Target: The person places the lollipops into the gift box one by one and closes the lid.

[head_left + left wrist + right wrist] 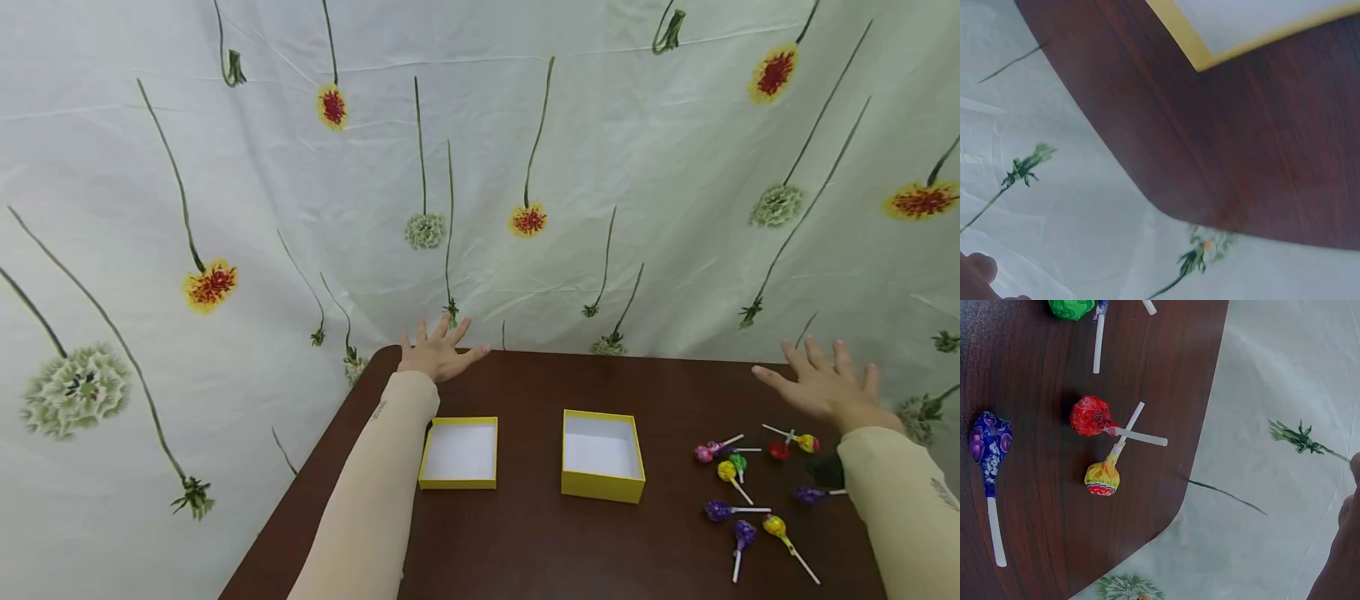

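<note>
My left hand (435, 354) is held out near the table's far left corner, fingers spread, with nothing in it. Below it in the head view is a shallow yellow box lid (459, 483) with a white inside. My right hand (832, 387) also has its fingers spread and holds nothing, over the far right of the table. Near it lie several wrapped lollipops, among them a red lollipop (1090, 416), a yellow lollipop (1102, 478) and a purple lollipop (990, 444). Between the hands sits a deeper yellow box (602, 486), its white inside showing.
The dark wooden table (517, 550) has rounded far corners. Right behind it and along its left side hangs a pale cloth (480, 275) printed with flowers. A dark round object (827, 472) is partly hidden by the right sleeve.
</note>
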The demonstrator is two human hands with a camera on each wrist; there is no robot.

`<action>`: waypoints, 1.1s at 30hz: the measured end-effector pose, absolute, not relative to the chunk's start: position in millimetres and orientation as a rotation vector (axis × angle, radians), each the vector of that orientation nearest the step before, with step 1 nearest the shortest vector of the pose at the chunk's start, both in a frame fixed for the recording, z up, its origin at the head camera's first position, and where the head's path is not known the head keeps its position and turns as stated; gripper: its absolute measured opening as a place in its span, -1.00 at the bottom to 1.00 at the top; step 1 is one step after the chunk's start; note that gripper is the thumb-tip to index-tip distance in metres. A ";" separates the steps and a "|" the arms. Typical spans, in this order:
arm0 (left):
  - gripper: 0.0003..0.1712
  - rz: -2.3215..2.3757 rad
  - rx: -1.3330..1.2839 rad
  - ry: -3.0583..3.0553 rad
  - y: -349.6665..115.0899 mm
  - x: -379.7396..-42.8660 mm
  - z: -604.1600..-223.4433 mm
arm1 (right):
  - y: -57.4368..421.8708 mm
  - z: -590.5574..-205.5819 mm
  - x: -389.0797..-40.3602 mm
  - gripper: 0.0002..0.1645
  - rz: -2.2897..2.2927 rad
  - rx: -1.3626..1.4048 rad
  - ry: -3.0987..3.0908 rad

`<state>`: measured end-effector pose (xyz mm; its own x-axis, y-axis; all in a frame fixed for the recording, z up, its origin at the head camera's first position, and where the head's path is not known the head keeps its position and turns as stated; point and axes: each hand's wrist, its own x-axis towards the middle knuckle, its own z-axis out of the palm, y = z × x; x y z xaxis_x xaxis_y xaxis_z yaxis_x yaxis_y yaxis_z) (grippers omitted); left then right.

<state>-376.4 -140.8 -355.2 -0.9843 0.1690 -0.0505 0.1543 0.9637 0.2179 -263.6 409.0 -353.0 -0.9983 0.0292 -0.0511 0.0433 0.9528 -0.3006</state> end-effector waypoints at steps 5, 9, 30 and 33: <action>0.02 0.323 0.234 3.059 -142.9 -379.5 -355.0 | 398.2 -353.8 -262.2 0.31 -0.468 0.064 3.064; 0.08 0.323 0.230 3.060 -142.4 -380.5 -352.5 | 393.1 -352.4 -260.8 0.34 -0.460 0.079 3.052; 0.17 0.439 0.371 3.085 -148.4 -379.8 -356.0 | 381.8 -357.1 -261.5 0.35 -0.476 0.048 3.032; 0.16 0.494 0.396 3.071 -148.2 -377.9 -357.6 | 383.1 -361.0 -260.4 0.34 -0.496 0.045 3.021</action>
